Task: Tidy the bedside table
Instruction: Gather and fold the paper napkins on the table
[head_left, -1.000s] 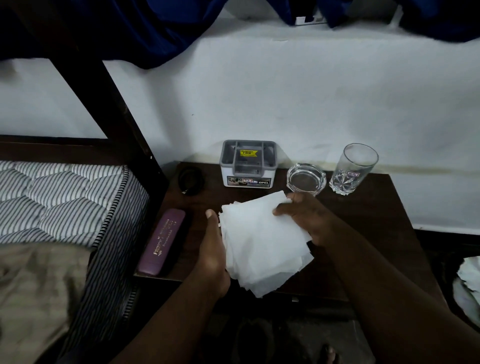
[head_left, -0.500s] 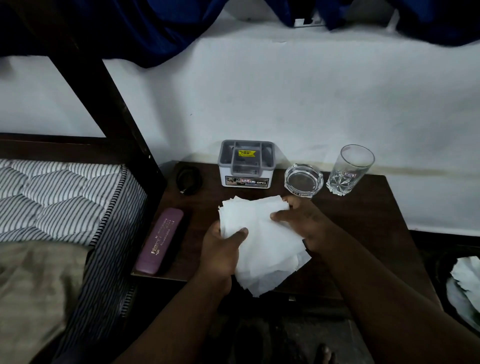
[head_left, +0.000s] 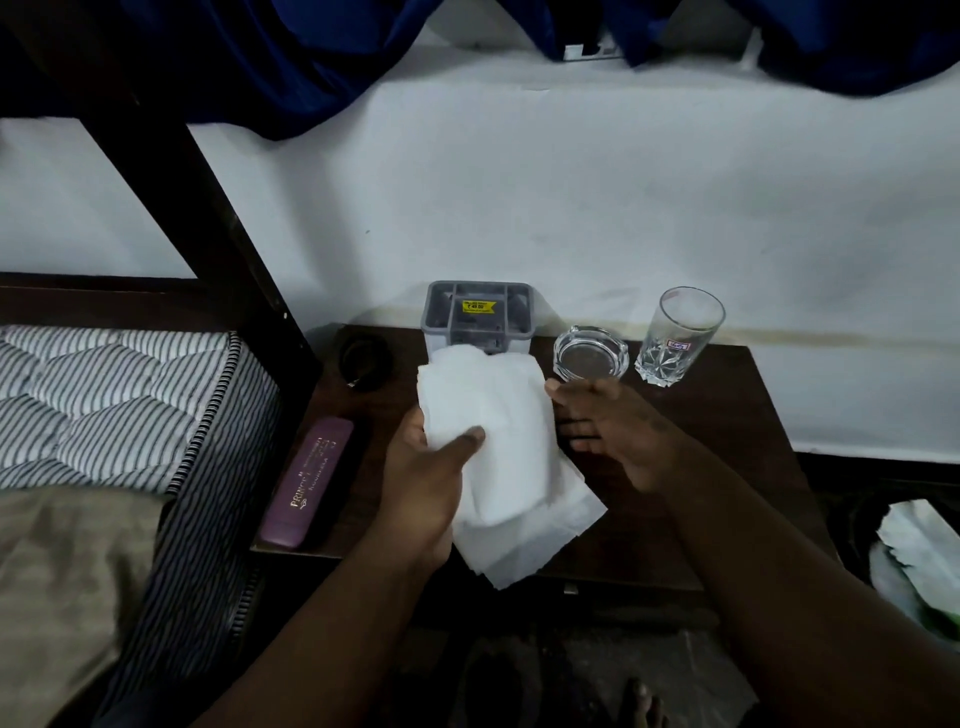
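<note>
A stack of white tissues (head_left: 498, 447) is held above the dark wooden bedside table (head_left: 727, 415). My left hand (head_left: 431, 478) grips the stack from its left side, thumb on top. My right hand (head_left: 618, 431) is at the stack's right edge with fingers spread, its fingertips touching the paper. The stack's upper end reaches the front of a grey compartment organiser (head_left: 480, 314) at the back of the table. A glass ashtray (head_left: 591, 354) and an empty drinking glass (head_left: 680, 335) stand to the organiser's right.
A purple glasses case (head_left: 307, 488) lies along the table's left edge, a small black round object (head_left: 365, 358) behind it. A striped mattress (head_left: 104, 400) and dark bed frame are on the left. A bin with white waste (head_left: 919, 556) sits at the right. White wall behind.
The tissue stack has been folded narrower and lifted toward the organiser. My left thumb came over the top of it. My right hand has slid off to the stack's right edge.
</note>
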